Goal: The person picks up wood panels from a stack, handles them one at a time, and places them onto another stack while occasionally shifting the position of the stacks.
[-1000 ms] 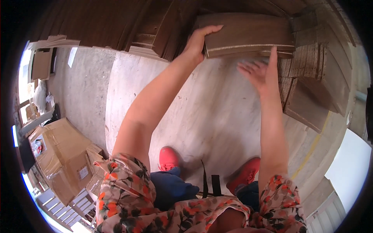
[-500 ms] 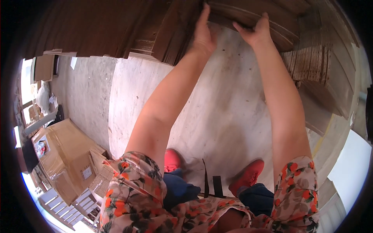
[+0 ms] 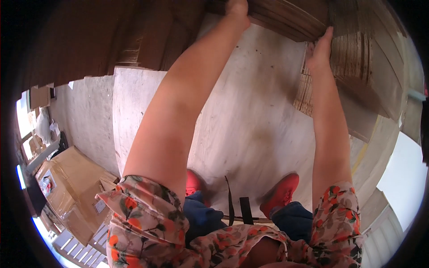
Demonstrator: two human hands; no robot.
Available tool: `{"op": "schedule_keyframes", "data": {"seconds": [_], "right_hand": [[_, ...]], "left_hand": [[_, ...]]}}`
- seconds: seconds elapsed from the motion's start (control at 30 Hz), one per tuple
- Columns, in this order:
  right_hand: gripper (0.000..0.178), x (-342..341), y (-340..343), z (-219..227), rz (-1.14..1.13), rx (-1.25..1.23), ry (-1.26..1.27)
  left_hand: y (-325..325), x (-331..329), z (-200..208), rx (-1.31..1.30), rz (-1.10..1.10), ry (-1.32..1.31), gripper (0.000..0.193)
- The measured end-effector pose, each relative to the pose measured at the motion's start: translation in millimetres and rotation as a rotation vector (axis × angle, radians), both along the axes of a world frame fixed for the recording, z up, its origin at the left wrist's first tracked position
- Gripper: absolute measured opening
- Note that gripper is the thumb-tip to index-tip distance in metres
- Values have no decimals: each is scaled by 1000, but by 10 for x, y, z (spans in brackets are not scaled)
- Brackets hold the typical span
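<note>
Both my arms reach forward to brown stacked flat cardboard (image 3: 281, 20) at the top of the view. My left hand (image 3: 237, 12) is at the left end of this cardboard, its fingers hidden against the dark stack and the picture's edge. My right hand (image 3: 319, 54) is at the right end, where the cardboard meets another upright stack of cardboard sheets (image 3: 353, 53). Its fingers stretch out along the cardboard, thumb apart, and I see nothing clasped in it.
Dark brown cardboard (image 3: 89, 40) fills the upper left. A pale, scuffed floor sheet (image 3: 241, 116) lies under my red shoes (image 3: 280, 193). At the lower left are a large taped carton (image 3: 73, 187) and a white slatted piece (image 3: 82, 250). A white panel (image 3: 404, 178) stands at the right.
My right hand has moved right and slightly nearer, to the upright stack. My left hand has moved up slightly, its fingers passing out of sight. More of the cardboard edges under my right hand now show.
</note>
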State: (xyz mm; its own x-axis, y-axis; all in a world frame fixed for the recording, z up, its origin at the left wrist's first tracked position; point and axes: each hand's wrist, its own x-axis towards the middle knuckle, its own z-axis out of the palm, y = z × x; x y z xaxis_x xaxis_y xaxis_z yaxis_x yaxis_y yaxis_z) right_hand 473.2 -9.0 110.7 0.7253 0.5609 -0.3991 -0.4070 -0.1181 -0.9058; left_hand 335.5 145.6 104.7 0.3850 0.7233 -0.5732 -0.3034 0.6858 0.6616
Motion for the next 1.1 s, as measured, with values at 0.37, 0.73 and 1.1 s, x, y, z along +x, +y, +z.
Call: {"op": "schedule_keyframes", "data": {"seconds": [0.37,0.73,1.1], "right_hand": [[85,115,271,203,85,-98,255],[63,370,388,-99,113,-20,26],[40,-328,-281,-179,526,-384,-758]], "left_hand": [[17,-84,161,46,-72,-30,97],[56,-135,122,83,-21,-74,77],[-117,-366,-574,853,-429,800,22]]}}
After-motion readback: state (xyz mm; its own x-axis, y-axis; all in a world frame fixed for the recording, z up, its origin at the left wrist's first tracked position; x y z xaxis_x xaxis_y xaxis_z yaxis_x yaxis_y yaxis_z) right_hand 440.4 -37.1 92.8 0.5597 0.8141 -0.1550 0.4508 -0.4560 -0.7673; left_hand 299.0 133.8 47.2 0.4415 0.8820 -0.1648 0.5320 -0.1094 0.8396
